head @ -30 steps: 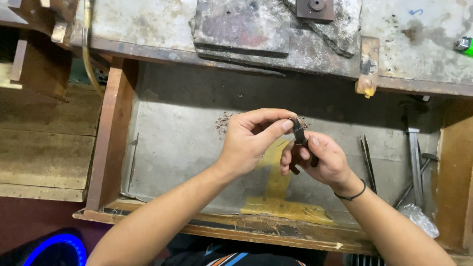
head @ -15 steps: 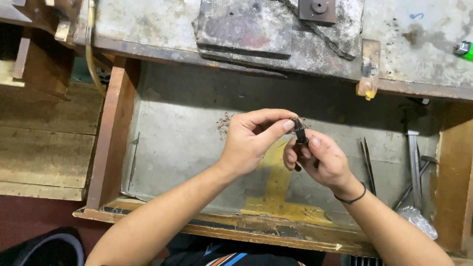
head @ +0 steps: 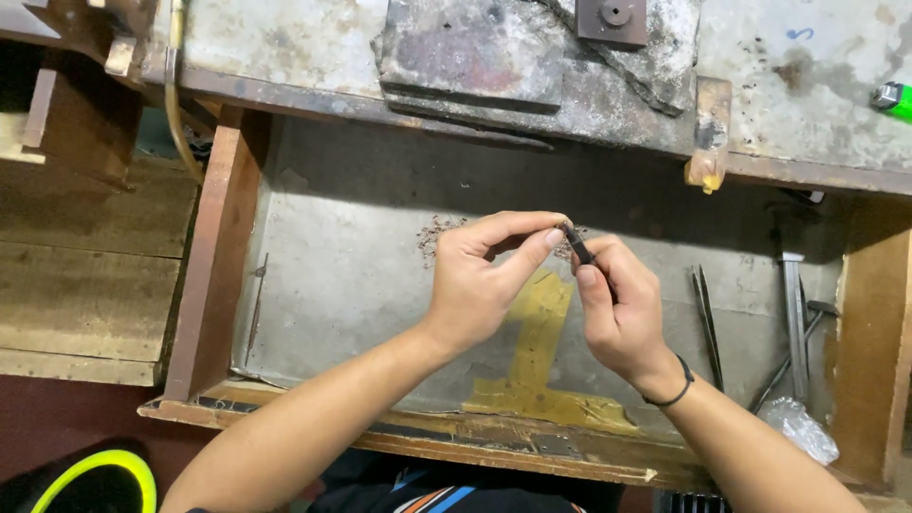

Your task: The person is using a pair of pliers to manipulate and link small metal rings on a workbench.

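Where the two hands meet above the open drawer [head: 332,285], the left hand [head: 480,275] pinches something tiny between thumb and forefinger; the piece is too small and too covered by the fingertips to make out. The grip of the right hand [head: 617,309] is clamped around a small dark pair of pliers [head: 576,245], whose handles are buried in the palm, so only the nose and pivot show. The pliers' long axis runs diagonally, handles low and to the right, nose pointing up and left toward the left hand's fingertips, which it meets. Whether the nose is biting on the pinched piece cannot be told. A thin black band [head: 676,385] circles the right wrist.

Under the hands, on the drawer's grey floor, lies a patch of yellow tape [head: 537,356], partly covered by the forearms. Just beyond the fingers sits a small scatter of tiny metal bits [head: 432,233], too fine to count. To the right rest one pair of dark tweezers [head: 708,309], points away from the person, then a cluster of metal tools [head: 796,304], at least two, overlapping and shadowed. A crumpled clear plastic bag [head: 803,423] lies in the near right corner. Above the drawer runs the worn desk [head: 807,85], carrying one dark slab [head: 465,47], one small square metal block [head: 613,17], cut off at the top edge, and one green object [head: 895,97], cut off at the right edge.
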